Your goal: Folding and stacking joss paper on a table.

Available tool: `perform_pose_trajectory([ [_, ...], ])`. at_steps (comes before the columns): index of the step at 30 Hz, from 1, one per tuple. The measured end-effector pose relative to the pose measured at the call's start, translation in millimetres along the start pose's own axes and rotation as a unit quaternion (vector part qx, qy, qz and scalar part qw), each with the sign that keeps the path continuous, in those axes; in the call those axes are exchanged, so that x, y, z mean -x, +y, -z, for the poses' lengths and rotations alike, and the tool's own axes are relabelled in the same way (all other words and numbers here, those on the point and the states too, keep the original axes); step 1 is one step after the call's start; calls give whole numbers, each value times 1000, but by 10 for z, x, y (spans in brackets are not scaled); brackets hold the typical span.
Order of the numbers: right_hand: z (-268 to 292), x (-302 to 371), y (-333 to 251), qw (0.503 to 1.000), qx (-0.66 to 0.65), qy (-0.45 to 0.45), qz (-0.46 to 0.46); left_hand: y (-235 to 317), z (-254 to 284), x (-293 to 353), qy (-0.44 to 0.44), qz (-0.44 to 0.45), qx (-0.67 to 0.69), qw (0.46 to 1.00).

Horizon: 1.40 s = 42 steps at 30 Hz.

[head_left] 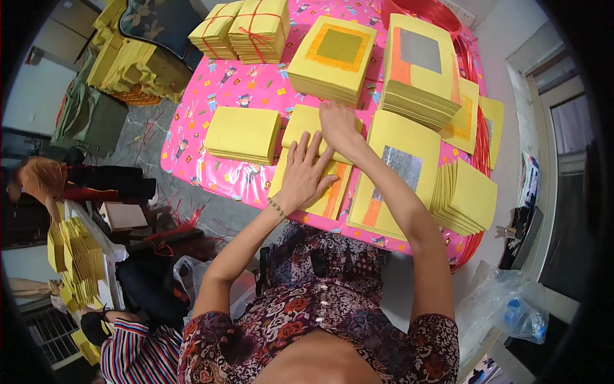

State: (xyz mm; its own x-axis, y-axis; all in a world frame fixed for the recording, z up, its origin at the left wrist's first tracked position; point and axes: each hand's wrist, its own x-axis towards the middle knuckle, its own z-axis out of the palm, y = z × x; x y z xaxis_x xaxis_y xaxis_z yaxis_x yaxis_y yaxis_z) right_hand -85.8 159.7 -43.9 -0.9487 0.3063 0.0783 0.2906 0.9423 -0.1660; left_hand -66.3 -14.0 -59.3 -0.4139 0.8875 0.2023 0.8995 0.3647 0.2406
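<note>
A yellow paper sheet [297, 120] lies in front of me at the table's near side, its far part folded over toward me. An orange patch on the sheet shows below the folded flap. My left hand [302, 176] lies flat across it with the fingers spread, a beaded bracelet at the wrist. Curled fingers of my right hand [340, 130] press on the flap near its far right part; the fingertips are partly hidden. Left of the hands sits a stack of folded yellow papers [243, 131]. To the right lies a pile of yellow sheets with silver and orange patches [401, 169].
Tall yellow paper stacks [332, 48] and red-tied bundles [259, 29] stand at the back of the pink table [185, 144]. Fanned yellow papers [472, 195] and red strands [480, 121] lie along the right. A person in a striped top [144, 352] is at lower left.
</note>
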Motion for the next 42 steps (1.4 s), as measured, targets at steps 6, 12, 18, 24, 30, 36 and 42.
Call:
perform_pose_trajectory([
  [6,29,25,-25,1000,-8,-7,-16,9,4,-29,7,-7,-9,1000],
  [12,9,12,-38,1000,-14,-16,-23,5,31,-45,5,-10,2,1000],
  [18,15,5,-45,999,-18,-27,-27,-42,49,-44,-3,-26,11,1000],
  [24,6,6,-69,999,-6,-37,-34,-37,68,-44,-12,-27,16,999],
  [30,-44,23,-40,999,-15,-22,-19,-37,44,-36,-19,-26,24,999],
  [36,-48,9,-48,1000,-6,-20,-20,-49,47,-38,-27,-28,30,999],
  [42,151,165,-77,998,23,57,-2,-49,39,-50,-40,-22,35,998],
])
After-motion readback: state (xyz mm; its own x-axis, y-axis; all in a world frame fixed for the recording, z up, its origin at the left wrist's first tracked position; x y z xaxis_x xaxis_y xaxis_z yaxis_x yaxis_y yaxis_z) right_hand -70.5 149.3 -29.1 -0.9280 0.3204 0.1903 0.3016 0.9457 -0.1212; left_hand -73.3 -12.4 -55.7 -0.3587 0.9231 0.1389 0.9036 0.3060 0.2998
